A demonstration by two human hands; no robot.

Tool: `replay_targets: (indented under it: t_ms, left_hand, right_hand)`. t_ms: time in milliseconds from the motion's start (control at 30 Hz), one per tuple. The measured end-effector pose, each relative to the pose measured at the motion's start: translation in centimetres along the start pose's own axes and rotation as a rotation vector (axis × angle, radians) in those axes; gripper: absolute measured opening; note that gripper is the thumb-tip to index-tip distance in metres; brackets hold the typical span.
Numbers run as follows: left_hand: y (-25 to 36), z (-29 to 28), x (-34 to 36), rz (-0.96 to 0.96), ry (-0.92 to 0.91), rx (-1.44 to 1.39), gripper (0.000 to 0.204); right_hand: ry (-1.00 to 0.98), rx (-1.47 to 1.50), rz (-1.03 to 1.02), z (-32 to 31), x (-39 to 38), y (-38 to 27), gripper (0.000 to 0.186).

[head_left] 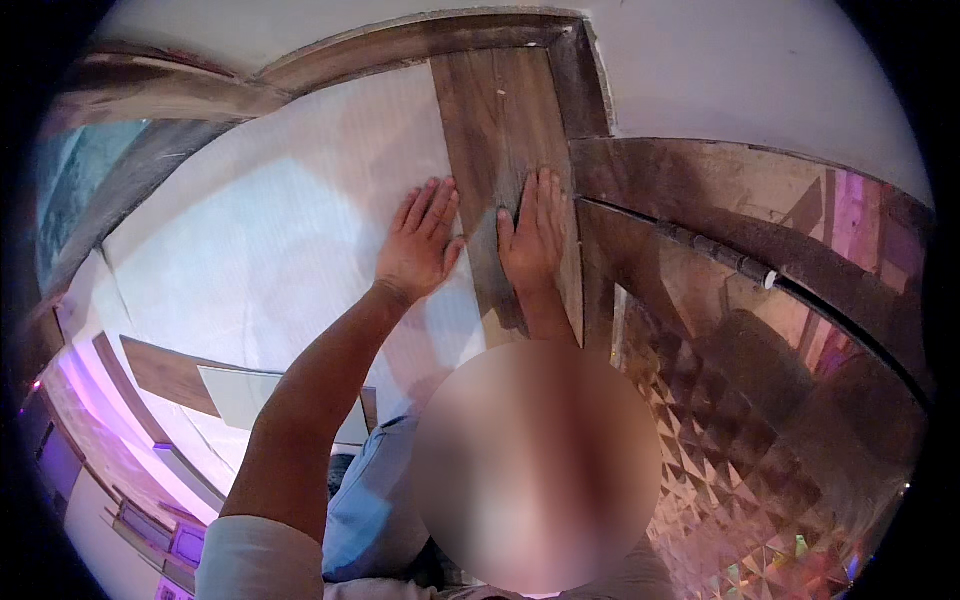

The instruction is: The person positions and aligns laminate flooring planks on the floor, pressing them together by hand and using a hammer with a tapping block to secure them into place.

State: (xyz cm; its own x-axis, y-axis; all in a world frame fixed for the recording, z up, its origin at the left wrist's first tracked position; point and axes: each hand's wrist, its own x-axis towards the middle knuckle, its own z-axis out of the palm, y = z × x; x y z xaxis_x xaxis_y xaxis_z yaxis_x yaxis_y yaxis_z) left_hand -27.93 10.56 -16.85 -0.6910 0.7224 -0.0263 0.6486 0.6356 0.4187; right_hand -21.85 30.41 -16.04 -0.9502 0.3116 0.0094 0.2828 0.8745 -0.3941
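A brown wood-grain plank point(495, 110) lies along the right side of a pale, finely streaked sheet point(290, 200). My right hand point(535, 235) rests flat on the plank with its fingers stretched forward and the thumb apart. Just left of it, my left hand point(418, 240) is spread on the pale sheet, its fingertips at the plank's left edge. Neither hand holds anything. Shadows of my arms fall across both surfaces. A blurred round patch covers part of my body and the near end of the plank.
Dark wood-look skirting point(410, 40) borders the far wall and turns a corner. At right, a thin dark pole point(715, 255) slants over a glossy brown panel, above a triangle-patterned shiny surface point(720, 470). Cut brown board point(165, 375) and a white piece point(235, 395) lie left.
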Motion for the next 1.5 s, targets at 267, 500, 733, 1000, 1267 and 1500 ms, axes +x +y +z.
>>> replay_targets:
  t_ms: [267,500,733,1000,1267,1500]
  left_hand:
    - [-0.9,0.2,-1.3,0.001,0.023,0.022,0.067]
    - [-0.4,0.8,-0.3,0.042,0.053,0.042,0.067]
    - [-7.0,4.5,-0.2,0.200,0.235,0.147,0.053]
    - [-17.0,12.2,8.9,0.449,0.056,0.454,0.064]
    - [1.3,7.2,-4.0,0.833,-0.544,0.548,0.055]
    - [23.7,-0.4,-20.8,1.175,-0.811,0.641,0.059]
  right_hand:
    - [-0.199,0.023,0.193,-3.7,-24.9,-0.2,0.058]
    - [0.039,-0.066,0.094,-1.7,-36.2,2.5,0.062]
    - [0.019,0.033,0.084,-1.9,-35.3,4.1,0.065]
    - [-0.178,-0.074,0.185,-1.0,-40.9,1.6,0.048]
    - [0.027,0.082,0.158,-2.5,-72.1,-7.8,0.042]
    - [0.343,0.095,0.584,-3.8,-88.7,-5.3,0.040]
